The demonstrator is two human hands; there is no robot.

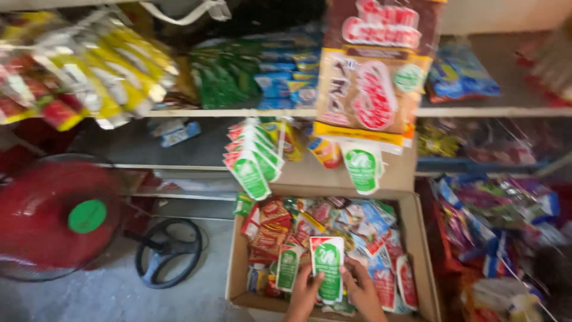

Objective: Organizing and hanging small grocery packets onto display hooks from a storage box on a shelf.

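Both my hands hold a white and green sachet (328, 266) with a red top corner, upright over an open cardboard box (237, 262). My left hand (305, 293) grips its left lower edge and my right hand (361, 290) its right edge. A second similar sachet (288, 267) lies just left of it. The box is filled with several mixed small packets in red, blue and green. Strips of the same green and white sachets (253, 156) hang from the shelf above the box.
Shelves (238, 112) hold yellow, green and blue snack packs. A large brown and red packet strip (372, 71) hangs at centre. A red fan (53, 217) and a black steering-wheel-shaped object (168, 252) sit on the floor at left. Hanging packets crowd the right.
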